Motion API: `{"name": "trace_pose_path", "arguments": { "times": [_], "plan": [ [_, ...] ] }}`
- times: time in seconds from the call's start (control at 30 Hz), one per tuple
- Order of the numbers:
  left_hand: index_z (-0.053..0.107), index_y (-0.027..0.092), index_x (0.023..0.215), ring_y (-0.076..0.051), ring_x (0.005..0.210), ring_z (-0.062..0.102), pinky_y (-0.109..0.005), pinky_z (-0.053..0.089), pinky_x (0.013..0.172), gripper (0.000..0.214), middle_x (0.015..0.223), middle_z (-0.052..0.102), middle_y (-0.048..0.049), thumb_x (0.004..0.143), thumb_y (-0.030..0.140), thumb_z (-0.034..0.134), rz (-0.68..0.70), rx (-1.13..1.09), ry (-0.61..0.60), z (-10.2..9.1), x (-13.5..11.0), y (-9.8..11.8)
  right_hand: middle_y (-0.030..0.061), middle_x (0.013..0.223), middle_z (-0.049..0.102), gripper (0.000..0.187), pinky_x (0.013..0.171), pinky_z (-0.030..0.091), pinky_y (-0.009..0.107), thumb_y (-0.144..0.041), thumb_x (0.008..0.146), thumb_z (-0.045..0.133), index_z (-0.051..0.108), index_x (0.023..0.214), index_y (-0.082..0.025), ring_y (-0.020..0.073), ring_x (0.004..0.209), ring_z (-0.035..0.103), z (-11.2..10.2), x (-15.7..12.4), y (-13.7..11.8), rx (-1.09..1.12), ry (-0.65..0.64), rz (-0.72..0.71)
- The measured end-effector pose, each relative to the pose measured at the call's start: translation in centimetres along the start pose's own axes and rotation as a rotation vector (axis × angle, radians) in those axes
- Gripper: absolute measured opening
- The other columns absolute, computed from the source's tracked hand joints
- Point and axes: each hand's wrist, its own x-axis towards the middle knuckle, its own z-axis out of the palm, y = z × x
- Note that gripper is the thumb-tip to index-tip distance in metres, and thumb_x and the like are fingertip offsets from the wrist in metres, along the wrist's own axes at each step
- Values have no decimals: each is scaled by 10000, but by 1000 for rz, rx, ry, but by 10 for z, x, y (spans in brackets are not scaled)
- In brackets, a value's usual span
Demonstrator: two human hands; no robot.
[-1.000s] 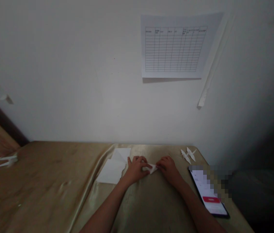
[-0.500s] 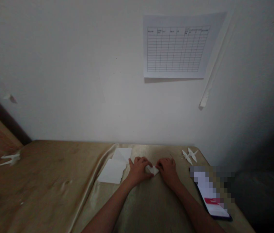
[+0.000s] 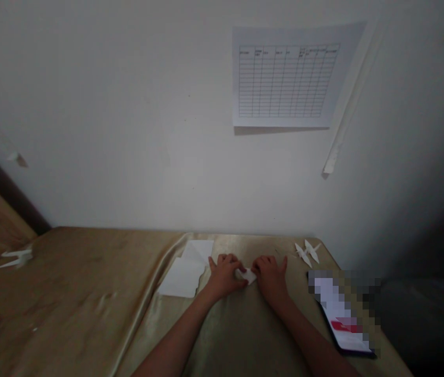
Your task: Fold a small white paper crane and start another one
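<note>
A small folded piece of white paper (image 3: 246, 274) lies on the shiny beige cloth between my two hands. My left hand (image 3: 224, 275) pinches its left side with curled fingers. Fingers bent, my right hand (image 3: 271, 275) presses on its right side. Both hands rest on the cloth near the wall. Most of the paper is hidden under my fingers.
Flat white paper sheets (image 3: 186, 272) lie just left of my left hand. Two folded paper cranes (image 3: 307, 251) sit at the back right. A phone (image 3: 343, 319) with a lit screen lies at the right edge. More paper cranes (image 3: 13, 256) lie far left. A printed table sheet (image 3: 285, 78) hangs on the wall.
My hands have drawn closer together over the paper, which now shows less. The view shifted slightly.
</note>
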Motion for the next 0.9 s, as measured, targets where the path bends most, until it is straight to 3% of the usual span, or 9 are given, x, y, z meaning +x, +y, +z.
{"name": "trace_pose_path", "arguments": {
  "times": [0.43, 0.73, 0.9],
  "plan": [
    [715, 344, 974, -335, 1269, 429, -806, 30, 1056, 382, 1197, 597, -23, 665, 553, 796, -22, 69, -11, -2, 4, 6, 17, 1005, 702, 169, 1114, -44, 700, -210, 932, 496, 658, 910, -253, 244, 1096, 549, -3, -1, -8, -69, -22, 35],
    [716, 351, 941, -342, 1250, 444, -818, 52, 1038, 420, 1184, 600, -21, 594, 552, 842, -40, 53, -5, 0, 6, 4, 33, 1040, 705, 147, 1104, 51, 698, -216, 912, 520, 662, 918, -255, 257, 1096, 544, -3, 2, -9, -79, -63, 71],
    [704, 348, 982, -322, 1250, 447, -780, 68, 1075, 413, 1213, 585, -22, 638, 550, 814, -2, 45, -2, 1, 2, 2, 44, 1034, 702, 133, 1114, 59, 670, -210, 903, 529, 656, 906, -247, 257, 1097, 541, -3, 1, -10, -63, -58, 89]
  ]
}}
